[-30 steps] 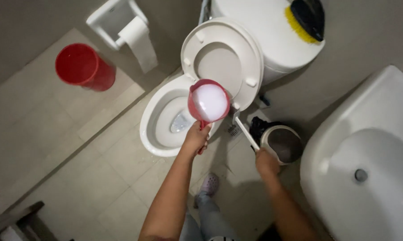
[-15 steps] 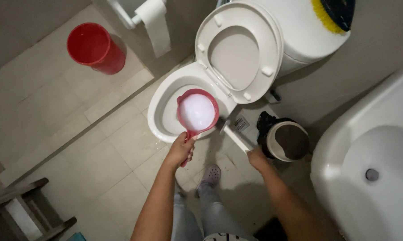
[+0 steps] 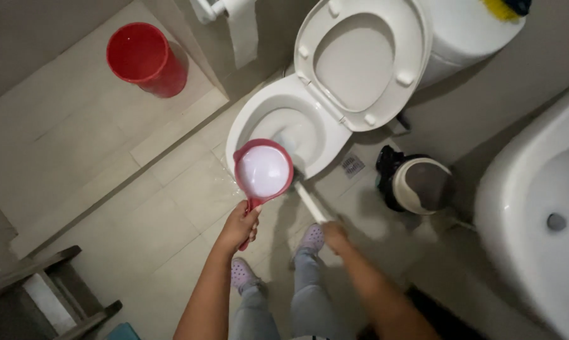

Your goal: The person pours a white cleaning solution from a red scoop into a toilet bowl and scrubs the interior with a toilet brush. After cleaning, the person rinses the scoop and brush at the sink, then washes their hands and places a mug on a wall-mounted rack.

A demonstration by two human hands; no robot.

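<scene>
My left hand (image 3: 240,225) grips the handle of a pink dipper (image 3: 263,171), held level over the front rim of the white toilet bowl (image 3: 251,121); the dipper looks full of water. My right hand (image 3: 335,234) holds the white handle of a toilet brush (image 3: 311,200), whose head reaches down into the bowl. The toilet seat and lid (image 3: 362,60) stand raised against the cistern. My legs and two light clogs show below the hands.
A red bucket (image 3: 144,56) stands on the tiled floor at the upper left. A toilet paper roll (image 3: 241,28) hangs on the wall. A small round bin (image 3: 418,184) sits right of the toilet. A white basin (image 3: 539,214) fills the right edge; a wooden stool (image 3: 42,289) lower left.
The view has shifted so the toilet sits higher and further right. My left hand has lowered the dipper toward the bowl's front rim; the brush has moved into the bowl.
</scene>
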